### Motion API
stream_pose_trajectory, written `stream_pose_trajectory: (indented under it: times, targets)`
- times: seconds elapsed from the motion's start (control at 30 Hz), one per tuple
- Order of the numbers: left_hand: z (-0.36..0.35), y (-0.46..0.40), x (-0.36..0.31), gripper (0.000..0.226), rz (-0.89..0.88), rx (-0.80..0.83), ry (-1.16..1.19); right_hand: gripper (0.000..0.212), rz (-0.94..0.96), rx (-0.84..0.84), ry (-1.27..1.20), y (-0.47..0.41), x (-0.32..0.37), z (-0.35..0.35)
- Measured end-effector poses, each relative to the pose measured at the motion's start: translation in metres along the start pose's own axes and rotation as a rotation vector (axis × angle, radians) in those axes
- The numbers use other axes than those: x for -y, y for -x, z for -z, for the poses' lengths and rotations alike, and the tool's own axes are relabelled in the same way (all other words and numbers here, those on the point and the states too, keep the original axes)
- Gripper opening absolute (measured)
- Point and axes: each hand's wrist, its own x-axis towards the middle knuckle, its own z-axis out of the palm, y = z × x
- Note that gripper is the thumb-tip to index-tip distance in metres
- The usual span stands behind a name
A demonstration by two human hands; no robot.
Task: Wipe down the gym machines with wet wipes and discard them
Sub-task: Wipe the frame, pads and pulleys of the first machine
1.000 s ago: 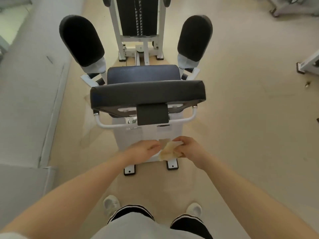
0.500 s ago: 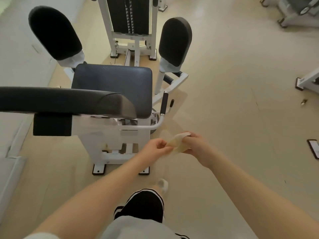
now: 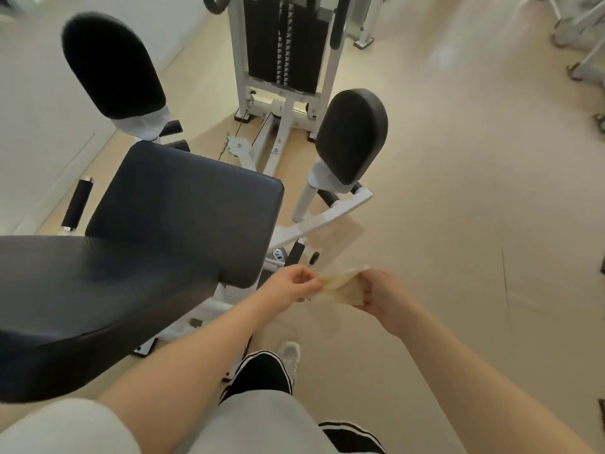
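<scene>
Beige wet wipe [image 3: 340, 288] hangs stretched between both hands, left hand [image 3: 291, 285] pinching 1 end, right hand [image 3: 381, 294] gripping the other. Likely unfolding it; next comes pressing it flat onto the black seat pad [image 3: 183, 208] beyond.

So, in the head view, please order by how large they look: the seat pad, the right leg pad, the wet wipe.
1. seat pad
2. right leg pad
3. wet wipe, pinched by both hands

The seat is nearer, so unsure.
</scene>
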Motion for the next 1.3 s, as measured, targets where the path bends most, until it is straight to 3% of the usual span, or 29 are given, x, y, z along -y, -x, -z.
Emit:
stream_pose_trajectory:
  times: [0.23,0.37,0.5,0.6,0.7,0.87,1.07,1.17,1.3]
  targets:
    - [0.002,-0.040,-0.012,0.009,0.027,-0.138,-0.038,0.028,-0.236,0.325,-0.015,-0.062,0.048,0.012]
    - [-0.017,-0.062,-0.004,0.015,0.077,-0.318,0.028,0.052,-0.350,0.473,0.333,-0.105,0.075,0.017]
    - [-0.052,-0.095,-0.002,0.018,0.148,-0.468,0.156,0.023,-0.224,0.595,0.741,-0.149,0.093,0.031]
    - [-0.081,-0.125,0.001,0.017,0.196,-0.595,0.256,0.008,-0.152,0.689,0.859,-0.183,0.103,0.040]
    - [-0.102,-0.153,0.009,0.013,0.237,-0.695,0.365,0.017,-0.129,0.709,0.996,-0.211,0.105,0.046]
    - [-0.115,-0.188,0.031,0.015,0.289,-0.846,0.465,0.013,-0.131,0.611,0.943,-0.270,0.093,0.060]
    - [-0.105,-0.217,0.091,0.021,0.385,-0.928,0.368,0.010,-0.139,0.513,0.991,-0.339,0.054,0.057]
    - [-0.102,-0.237,0.120,0.019,0.415,-0.956,0.351,0.037,-0.060,0.499,1.075,-0.379,0.027,0.041]
    - [-0.101,-0.278,0.165,0.042,0.454,-0.893,0.357,0.034,-0.019,0.558,1.012,-0.444,-0.009,0.020]
